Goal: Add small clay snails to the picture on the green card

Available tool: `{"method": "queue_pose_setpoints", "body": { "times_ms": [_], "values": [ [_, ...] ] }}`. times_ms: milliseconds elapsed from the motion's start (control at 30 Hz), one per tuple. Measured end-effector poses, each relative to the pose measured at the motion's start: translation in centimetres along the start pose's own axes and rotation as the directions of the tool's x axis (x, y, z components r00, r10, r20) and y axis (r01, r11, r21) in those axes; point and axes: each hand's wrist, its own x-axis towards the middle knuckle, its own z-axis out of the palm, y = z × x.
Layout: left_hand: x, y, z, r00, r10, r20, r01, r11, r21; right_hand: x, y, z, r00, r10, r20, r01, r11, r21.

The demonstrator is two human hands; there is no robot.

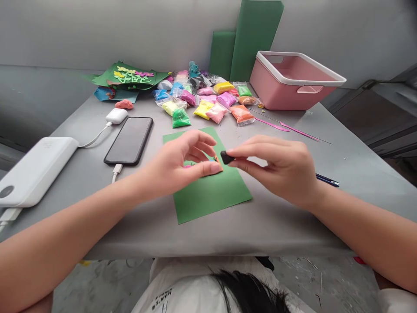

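My right hand (pixel 276 167) pinches a small lump of black modelling clay (pixel 226 157) between thumb and fingertips, just above the right side of a green paper sheet (pixel 211 195). Over the same sheet my left hand (pixel 192 161) is curved with its fingers and thumb apart, and nothing shows between them. Its thumb lies close to an orange clay piece (pixel 219 164) with thin black marks. A bit of pink clay (pixel 188 166) peeks out behind the left hand, which hides much of the design on the paper.
Several bagged clays (pixel 208 104) lie at the back, beside a pink basket (pixel 286 91). Pink modelling tools (pixel 293 129) and a dark pen (pixel 327 180) rest at right. On the left are a phone (pixel 130 141), a white power bank (pixel 39 169) and decorated green sheets (pixel 130 78).
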Motion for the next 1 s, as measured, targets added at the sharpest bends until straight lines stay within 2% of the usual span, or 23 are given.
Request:
{"method": "queue_pose_setpoints", "body": {
  "times_ms": [133, 300, 433, 567, 800, 1000],
  "values": [
    [-0.3, 0.3, 1.4, 0.987, 0.025, 0.158, 0.025, 0.950, -0.310, -0.4, -1.8, -0.1, 0.995, -0.095, -0.013, 0.095, 0.994, 0.058],
    [-0.3, 0.7, 1.6, 0.984, -0.010, 0.180, 0.098, 0.867, -0.489, -0.4, -2.1, -0.3, 0.991, -0.121, -0.057, 0.125, 0.990, 0.062],
    [-0.1, 0.7, 1.5, 0.981, -0.057, 0.183, 0.144, 0.848, -0.510, -0.2, -1.9, 0.0, 0.993, -0.100, -0.059, 0.103, 0.994, 0.047],
    [-0.1, 0.6, 1.4, 0.983, -0.078, 0.164, 0.151, 0.852, -0.501, -0.2, -1.9, 0.2, 0.991, -0.071, -0.114, 0.081, 0.994, 0.080],
    [-0.1, 0.2, 1.2, 0.988, -0.094, 0.120, 0.140, 0.873, -0.468, -0.1, -2.4, -0.8, 0.980, 0.094, -0.176, -0.068, 0.987, 0.145],
    [-0.1, 0.4, 1.3, 0.992, -0.064, 0.110, 0.109, 0.875, -0.472, 0.1, -2.2, -1.1, 0.994, -0.027, -0.105, 0.037, 0.995, 0.097]
  ]
}}
